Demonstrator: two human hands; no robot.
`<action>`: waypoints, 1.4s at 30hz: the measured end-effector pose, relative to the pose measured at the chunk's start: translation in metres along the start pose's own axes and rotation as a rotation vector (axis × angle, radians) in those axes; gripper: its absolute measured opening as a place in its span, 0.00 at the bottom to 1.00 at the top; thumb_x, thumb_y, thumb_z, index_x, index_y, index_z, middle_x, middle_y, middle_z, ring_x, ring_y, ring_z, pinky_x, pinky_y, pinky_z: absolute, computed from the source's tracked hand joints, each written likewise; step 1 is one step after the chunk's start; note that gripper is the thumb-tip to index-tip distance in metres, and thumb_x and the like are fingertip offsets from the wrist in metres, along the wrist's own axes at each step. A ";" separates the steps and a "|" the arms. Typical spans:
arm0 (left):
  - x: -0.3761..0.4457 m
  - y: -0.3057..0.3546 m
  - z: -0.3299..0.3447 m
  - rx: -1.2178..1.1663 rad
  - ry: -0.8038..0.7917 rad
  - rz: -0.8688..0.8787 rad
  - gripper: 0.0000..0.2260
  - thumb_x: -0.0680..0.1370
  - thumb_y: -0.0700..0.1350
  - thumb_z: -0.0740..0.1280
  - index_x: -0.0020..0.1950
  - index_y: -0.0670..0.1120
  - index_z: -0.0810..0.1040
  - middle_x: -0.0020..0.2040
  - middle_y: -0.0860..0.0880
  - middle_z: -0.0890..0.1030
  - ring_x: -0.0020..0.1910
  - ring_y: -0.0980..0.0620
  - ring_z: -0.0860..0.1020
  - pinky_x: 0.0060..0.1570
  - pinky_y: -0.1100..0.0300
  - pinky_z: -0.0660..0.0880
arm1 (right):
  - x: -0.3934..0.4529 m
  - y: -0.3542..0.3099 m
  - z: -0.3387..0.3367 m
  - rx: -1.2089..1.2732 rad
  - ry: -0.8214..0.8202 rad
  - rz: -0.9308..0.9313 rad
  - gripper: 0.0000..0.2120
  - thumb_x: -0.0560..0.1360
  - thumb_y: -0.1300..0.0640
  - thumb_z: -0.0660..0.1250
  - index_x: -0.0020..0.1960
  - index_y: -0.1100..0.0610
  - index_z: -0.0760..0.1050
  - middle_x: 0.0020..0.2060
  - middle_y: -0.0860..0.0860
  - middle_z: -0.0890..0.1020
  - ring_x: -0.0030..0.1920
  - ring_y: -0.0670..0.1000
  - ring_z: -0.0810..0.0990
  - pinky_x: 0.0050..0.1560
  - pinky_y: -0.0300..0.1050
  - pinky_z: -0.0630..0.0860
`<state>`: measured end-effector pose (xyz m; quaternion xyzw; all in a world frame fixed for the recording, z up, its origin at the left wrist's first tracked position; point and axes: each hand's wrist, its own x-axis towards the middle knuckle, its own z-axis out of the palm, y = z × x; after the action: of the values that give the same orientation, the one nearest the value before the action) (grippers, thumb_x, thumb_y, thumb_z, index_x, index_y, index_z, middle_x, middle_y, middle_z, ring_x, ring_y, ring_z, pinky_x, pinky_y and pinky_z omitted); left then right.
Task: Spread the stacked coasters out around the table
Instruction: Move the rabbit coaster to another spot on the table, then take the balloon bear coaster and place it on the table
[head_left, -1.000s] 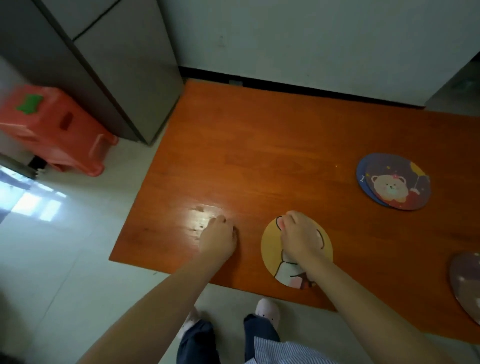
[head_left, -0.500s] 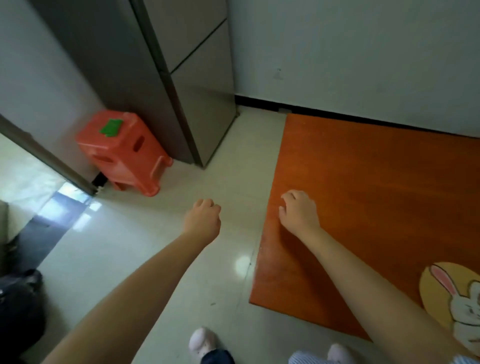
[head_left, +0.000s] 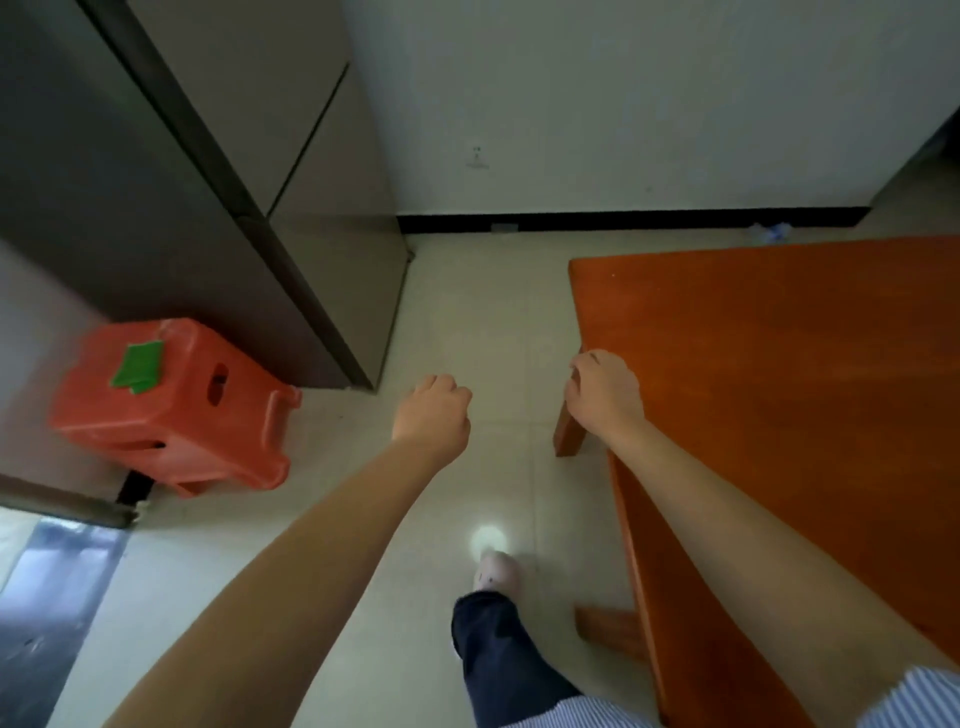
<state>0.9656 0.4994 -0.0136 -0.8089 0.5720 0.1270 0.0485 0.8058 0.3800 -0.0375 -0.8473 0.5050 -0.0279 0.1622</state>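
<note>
No coaster is in view at this moment. The orange-brown wooden table fills the right side, seen from its left end. My right hand hangs over the table's left edge with fingers curled and nothing in it. My left hand is a loose fist over the floor, left of the table, holding nothing.
A red plastic stool with a green patch stands on the tiled floor at the left, beside a tall grey cabinet. A white wall with a black skirting runs along the back. My leg and a pale slipper are below the hands.
The view has swung left, off the tabletop; the coasters have left the frame. My right hand let go of the yellow rabbit coaster and both hands moved toward the table's left end.
</note>
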 end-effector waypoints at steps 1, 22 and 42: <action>0.017 0.002 -0.006 0.019 -0.002 0.030 0.13 0.78 0.41 0.58 0.61 0.42 0.73 0.63 0.42 0.73 0.65 0.42 0.68 0.60 0.49 0.70 | 0.014 0.002 -0.001 0.008 -0.001 0.018 0.16 0.77 0.59 0.60 0.63 0.61 0.73 0.61 0.58 0.76 0.62 0.58 0.72 0.61 0.52 0.72; 0.308 0.242 -0.040 0.272 -0.069 0.905 0.14 0.78 0.44 0.58 0.60 0.43 0.75 0.62 0.42 0.75 0.62 0.41 0.71 0.60 0.49 0.71 | 0.086 0.208 -0.075 0.120 0.194 0.829 0.17 0.77 0.59 0.59 0.66 0.61 0.70 0.65 0.58 0.74 0.67 0.58 0.69 0.67 0.53 0.68; 0.330 0.475 0.038 0.254 -0.102 1.465 0.22 0.76 0.49 0.54 0.63 0.38 0.75 0.64 0.34 0.76 0.65 0.35 0.73 0.63 0.39 0.70 | 0.022 0.436 -0.101 0.181 0.497 1.336 0.18 0.80 0.56 0.58 0.65 0.66 0.70 0.63 0.62 0.74 0.64 0.61 0.70 0.65 0.51 0.68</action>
<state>0.6182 0.0449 -0.1048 -0.2019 0.9720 0.0971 0.0713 0.4260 0.1458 -0.0769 -0.3090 0.9333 -0.1566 0.0943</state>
